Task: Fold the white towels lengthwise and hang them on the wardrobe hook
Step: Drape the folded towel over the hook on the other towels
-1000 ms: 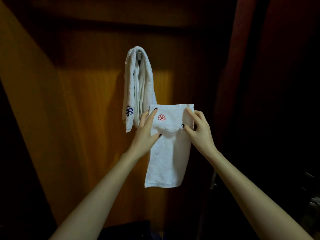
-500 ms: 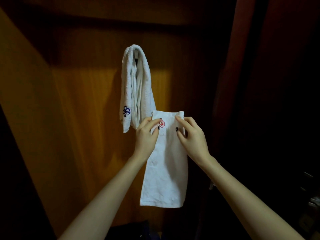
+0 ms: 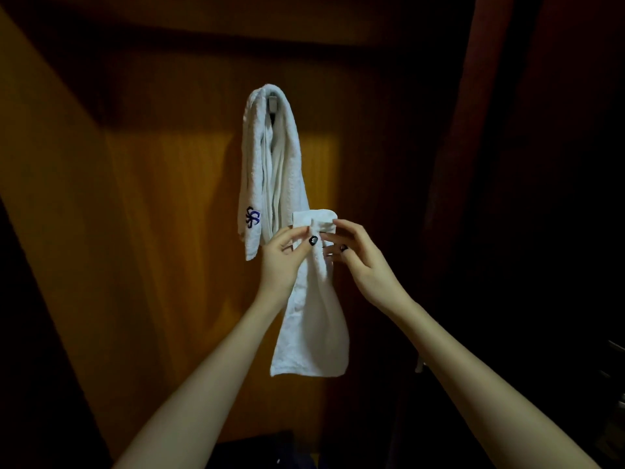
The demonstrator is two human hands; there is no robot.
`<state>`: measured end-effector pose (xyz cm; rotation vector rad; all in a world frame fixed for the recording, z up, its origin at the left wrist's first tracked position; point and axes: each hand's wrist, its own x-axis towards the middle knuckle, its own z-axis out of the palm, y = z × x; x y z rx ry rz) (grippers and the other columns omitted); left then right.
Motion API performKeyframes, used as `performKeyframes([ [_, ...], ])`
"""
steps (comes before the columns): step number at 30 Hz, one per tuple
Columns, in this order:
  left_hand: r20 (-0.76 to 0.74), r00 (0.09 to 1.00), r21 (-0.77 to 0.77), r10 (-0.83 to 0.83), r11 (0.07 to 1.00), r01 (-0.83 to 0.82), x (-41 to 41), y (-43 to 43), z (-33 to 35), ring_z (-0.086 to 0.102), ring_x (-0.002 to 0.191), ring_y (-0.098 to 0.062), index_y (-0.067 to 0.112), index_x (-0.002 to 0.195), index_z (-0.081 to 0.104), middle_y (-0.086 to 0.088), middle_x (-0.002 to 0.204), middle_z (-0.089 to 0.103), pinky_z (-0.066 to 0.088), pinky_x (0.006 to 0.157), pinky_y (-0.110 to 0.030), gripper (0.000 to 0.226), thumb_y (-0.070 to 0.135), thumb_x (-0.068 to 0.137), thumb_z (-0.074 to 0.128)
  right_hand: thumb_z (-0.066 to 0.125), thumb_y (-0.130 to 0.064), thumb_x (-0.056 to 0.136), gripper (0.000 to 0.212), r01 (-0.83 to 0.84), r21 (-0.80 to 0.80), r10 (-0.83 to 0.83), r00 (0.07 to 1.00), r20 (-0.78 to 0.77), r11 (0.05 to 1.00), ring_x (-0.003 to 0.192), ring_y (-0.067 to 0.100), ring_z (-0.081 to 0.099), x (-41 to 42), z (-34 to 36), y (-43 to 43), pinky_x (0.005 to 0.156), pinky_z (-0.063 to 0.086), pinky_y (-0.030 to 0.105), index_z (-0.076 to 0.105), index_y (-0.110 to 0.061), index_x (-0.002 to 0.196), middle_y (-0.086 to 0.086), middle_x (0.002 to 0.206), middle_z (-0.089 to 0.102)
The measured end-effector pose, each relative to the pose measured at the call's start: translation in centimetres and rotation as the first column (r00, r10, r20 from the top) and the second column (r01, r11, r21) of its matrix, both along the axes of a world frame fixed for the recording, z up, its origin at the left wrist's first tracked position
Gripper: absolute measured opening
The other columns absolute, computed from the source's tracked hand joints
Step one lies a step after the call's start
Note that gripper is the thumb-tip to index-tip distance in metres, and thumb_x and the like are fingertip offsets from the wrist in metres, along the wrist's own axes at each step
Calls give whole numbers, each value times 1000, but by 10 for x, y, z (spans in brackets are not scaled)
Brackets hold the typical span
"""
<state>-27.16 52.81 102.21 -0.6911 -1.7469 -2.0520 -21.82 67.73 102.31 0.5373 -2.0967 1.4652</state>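
Observation:
A white towel with a blue flower mark [image 3: 270,170] hangs folded over the metal hook [image 3: 272,102] on the wooden wardrobe panel [image 3: 162,214]. Just below and to its right I hold a second white towel [image 3: 313,319] upright, its top gathered narrow. My left hand [image 3: 287,258] pinches the top of this towel from the left. My right hand [image 3: 362,255] pinches it from the right, fingers curled at the bunched top edge. The towel's lower part hangs free and flares wider. Its red flower mark is hidden in the fold.
The wooden back panel is lit in a band behind the hook; the rest of the wardrobe is dark. A dark red panel [image 3: 473,164] stands at the right. Dim metal fittings [image 3: 615,350] show at the far right edge.
My hands came together, drawing the held towel's top edge from spread wide to gathered narrow. The red flower mark went out of sight in the fold, and the towel hangs lower.

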Motion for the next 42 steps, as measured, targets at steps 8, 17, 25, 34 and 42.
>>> performKeyframes([
  [8, 141, 964, 96, -224, 973, 212, -6, -10, 2, 64, 102, -23, 5, 104, 68, -11, 103, 70, 51, 93, -34, 18, 2, 88, 62, 71, -18, 86, 29, 253, 219, -235, 966, -105, 942, 113, 10, 50, -8, 29, 13, 98, 44, 25, 64, -27, 112, -3, 119, 48],
  [17, 60, 965, -81, -256, 962, 260, -2, -10, 1, 69, 86, -12, 15, 95, 69, 3, 89, 74, 55, 72, -24, 14, 5, 87, 65, 72, -33, 85, 22, 261, 199, -256, 965, -47, 945, 62, 6, 44, -13, 48, 6, 56, 36, 26, 58, -18, 76, -4, 68, 52],
  [25, 23, 986, -97, -165, 981, 166, -7, -18, 0, 50, 68, -17, -2, 70, 58, -10, 69, 54, 39, 64, -30, 28, 19, 86, 68, 72, -24, 85, 22, 260, 246, -264, 964, -15, 934, 67, 11, 49, -14, 57, 4, 58, 38, 29, 56, -12, 75, 8, 76, 61],
  [34, -37, 924, -217, -381, 905, 365, 0, -21, 0, 63, 107, -11, 54, 129, 43, 6, 112, 67, 53, 91, -30, 77, -2, 82, 69, 70, -13, 86, 11, 275, 11, -274, 961, -50, 962, 75, 12, 58, -24, 62, 8, 61, 46, 31, 59, -15, 83, 8, 87, 65],
  [42, -136, 960, -285, -245, 938, 199, 0, -10, 5, 46, 127, 1, 27, 125, 57, 1, 136, 53, 36, 103, -13, 48, 6, 84, 69, 56, -17, 98, 50, 44, -102, -46, 999, -25, 994, 103, 10, 64, -16, 52, 3, 87, 54, 26, 37, -41, 138, 0, 120, 62],
])
